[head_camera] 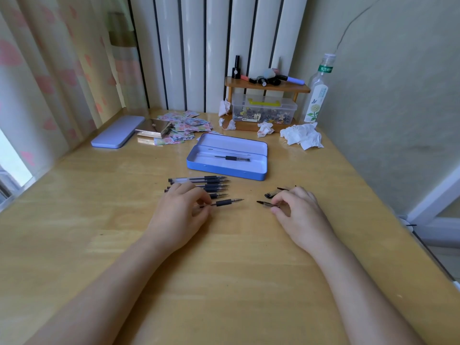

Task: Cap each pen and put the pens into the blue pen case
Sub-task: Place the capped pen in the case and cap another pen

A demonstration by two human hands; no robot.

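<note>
The blue pen case [199, 162] lies open in the middle of the wooden table, with one capped pen [232, 158] inside. In front of it lies a row of several uncapped pens [206, 181], tips pointing right. My left hand [178, 215] pinches an uncapped pen [224, 202] by its barrel, low over the table. My right hand [296, 210] pinches a clear pen cap [265, 204] with a black clip, level with that pen's tip and a short gap away. More loose caps [272, 194] lie just behind my right fingers, partly hidden.
The case's lid [117, 131] lies at the back left beside a metal box [155, 128] and scattered stickers [189, 123]. Crumpled tissues [302, 136], a small wooden shelf [266, 87] over a plastic box, and a bottle [317, 95] stand at the back right. A wall runs along the right.
</note>
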